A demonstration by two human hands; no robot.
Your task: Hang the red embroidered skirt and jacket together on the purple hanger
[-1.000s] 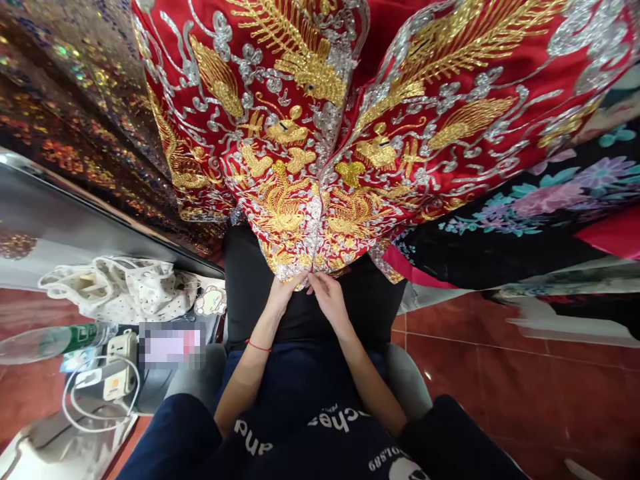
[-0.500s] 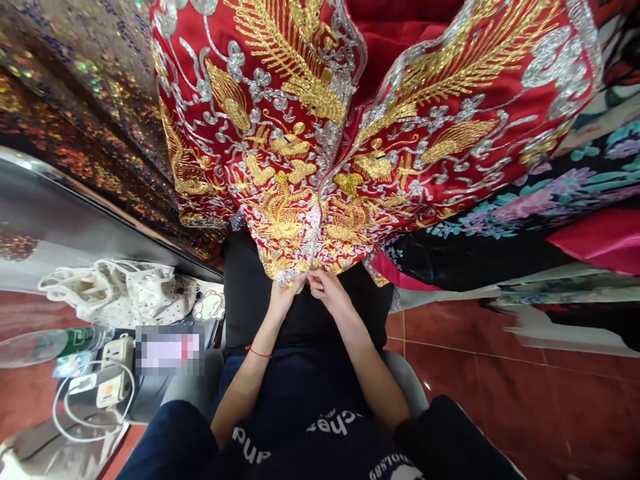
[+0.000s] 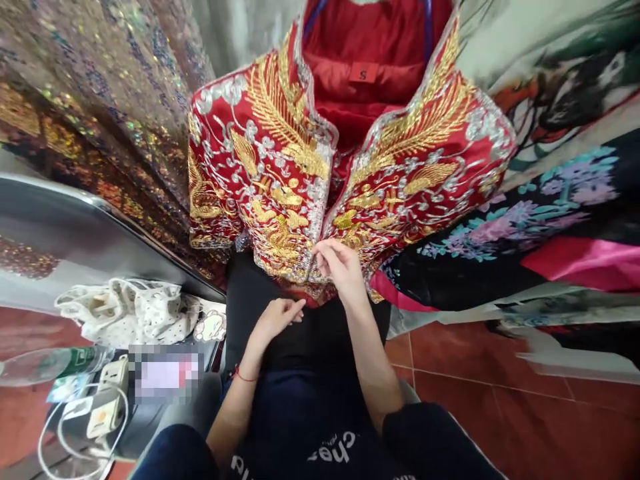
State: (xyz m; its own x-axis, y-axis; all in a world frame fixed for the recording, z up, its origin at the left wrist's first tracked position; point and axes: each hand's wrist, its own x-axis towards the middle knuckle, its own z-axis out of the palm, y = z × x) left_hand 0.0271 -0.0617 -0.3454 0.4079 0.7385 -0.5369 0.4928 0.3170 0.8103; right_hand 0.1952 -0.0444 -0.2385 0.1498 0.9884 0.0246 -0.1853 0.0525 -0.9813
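Left hand: my left hand (image 3: 274,319) rests against the black cloth (image 3: 300,333), fingers loosely curled, holding nothing, just under the jacket's hem.
Right hand: my right hand (image 3: 341,268) sits up and to the right of the left, fingertips (image 3: 320,252) pinched narrow on the front edge of the red embroidered jacket (image 3: 280,173).
Jacket: hangs just beyond my fingers, front open above my pinch, red lining with a size label (image 3: 363,72) higher up.
Left of my fingers: cream bag (image 3: 130,310), white charger and cable (image 3: 103,407).
Far right: black floral fabric (image 3: 530,220).
Far left: sequinned fabric (image 3: 90,113).
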